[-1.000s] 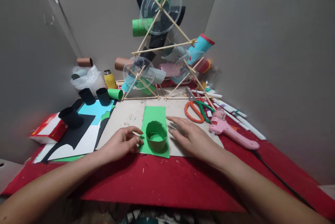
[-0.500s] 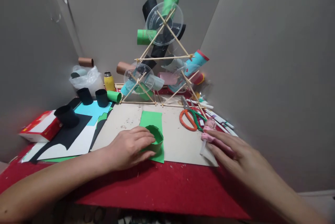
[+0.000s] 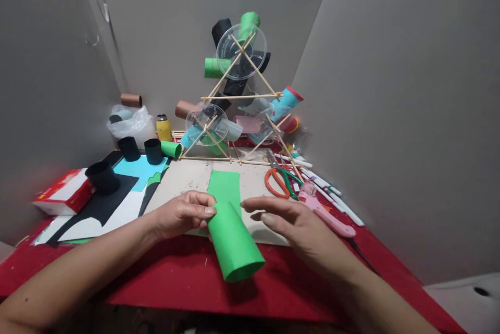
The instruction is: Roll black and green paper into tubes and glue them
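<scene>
My left hand (image 3: 183, 214) is closed on one end of a green paper tube (image 3: 233, 243), which it holds lifted and tilted toward me over the red mat (image 3: 183, 282). My right hand (image 3: 289, 222) hovers just right of the tube with fingers stretched out, not touching it. Under both hands a flat green paper sheet (image 3: 224, 185) lies on a beige cardboard board (image 3: 187, 177).
A skewer-and-tube wheel structure (image 3: 238, 94) stands at the back. Orange-handled scissors (image 3: 275, 180) and a pink glue gun (image 3: 322, 209) lie at the right. Black tubes (image 3: 103, 176), coloured paper sheets (image 3: 117, 198) and a red box (image 3: 62, 190) are at the left. Grey walls enclose the corner.
My left hand picked the green tube up off the green sheet and tipped it on its side. My right hand came back from the glue gun to beside the tube.
</scene>
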A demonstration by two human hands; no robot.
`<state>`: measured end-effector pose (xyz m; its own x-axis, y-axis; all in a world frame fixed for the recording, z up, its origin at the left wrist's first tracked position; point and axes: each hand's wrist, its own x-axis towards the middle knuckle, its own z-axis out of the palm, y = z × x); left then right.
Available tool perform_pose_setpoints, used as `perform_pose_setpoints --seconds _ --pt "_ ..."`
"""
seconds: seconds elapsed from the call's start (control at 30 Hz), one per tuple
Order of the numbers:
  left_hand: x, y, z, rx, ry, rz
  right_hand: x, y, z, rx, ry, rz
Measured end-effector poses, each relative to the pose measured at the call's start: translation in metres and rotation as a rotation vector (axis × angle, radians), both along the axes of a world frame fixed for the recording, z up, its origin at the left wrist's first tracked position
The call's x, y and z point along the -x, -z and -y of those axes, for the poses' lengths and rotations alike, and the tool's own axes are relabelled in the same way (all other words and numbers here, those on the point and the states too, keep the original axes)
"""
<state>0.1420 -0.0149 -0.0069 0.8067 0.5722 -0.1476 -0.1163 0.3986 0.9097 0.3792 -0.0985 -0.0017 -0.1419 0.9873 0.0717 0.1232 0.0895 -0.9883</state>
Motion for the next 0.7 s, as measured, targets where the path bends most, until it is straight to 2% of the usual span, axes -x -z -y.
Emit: perform_pose_setpoints --seconds 0.1,0.2,0.47,0.7 --pt "-0.001 0.005 0.003 0.089 0.053 0.008 0.02 0.01 -0.009 0.14 -0.121 -0.289" --pt "0.0 0.008 0.004 0.124 0.079 0.022 0.033 0.021 -0.013 0.259 -0.147 -0.503" --pt "-0.003 0.019 0.004 0.26 0.122 0.083 0.041 0.032 -0.009 0.414 -0.154 -0.724" --pt "-0.01 0.024 0.005 0.293 -0.003 0.149 0.047 0.047 -0.012 0.43 -0.125 -0.924"
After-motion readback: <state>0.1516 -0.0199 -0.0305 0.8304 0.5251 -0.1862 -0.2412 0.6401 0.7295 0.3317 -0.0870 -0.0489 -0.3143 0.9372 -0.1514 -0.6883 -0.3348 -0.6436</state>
